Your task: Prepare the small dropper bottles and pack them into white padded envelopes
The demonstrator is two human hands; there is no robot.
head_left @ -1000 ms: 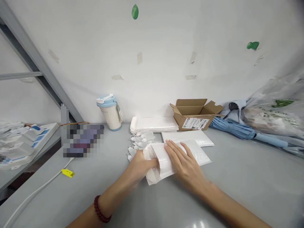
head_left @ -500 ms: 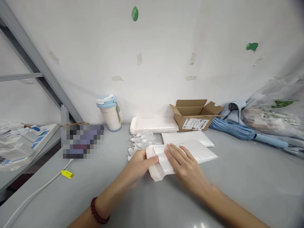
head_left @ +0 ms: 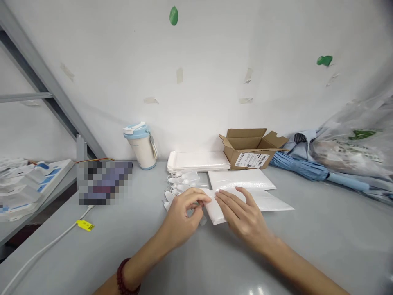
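A white bubble mailer [head_left: 272, 200] lies on the grey table, its left end folded to a straight edge. My right hand [head_left: 244, 215] rests flat across it with fingers stretched out and thumb apart. At the folded end, my left hand [head_left: 184, 217] has its fingers curled, the fingertips touching the mailer near its top left. A small translucent strip [head_left: 203, 220] shows inside the curl and past the thumb; it appears held in that hand. Another bubble mailer [head_left: 242, 179] lies just behind. Small white pieces in clear wrapping [head_left: 179, 184] lie beyond my left hand.
A stack of white mailers [head_left: 199, 159] and an open cardboard box [head_left: 253, 153] stand by the wall. A tumbler [head_left: 141, 147] is at back left, near a blurred phone-like object [head_left: 107, 182] with a white cable [head_left: 52, 246]. At right lie a blue umbrella [head_left: 302, 166] and a plastic bag [head_left: 356, 143].
The mailer's open left end has been folded over, and its right tip has shifted right. My left hand has drawn its thumb out of the opening and curled. My right hand stays flat on the mailer.
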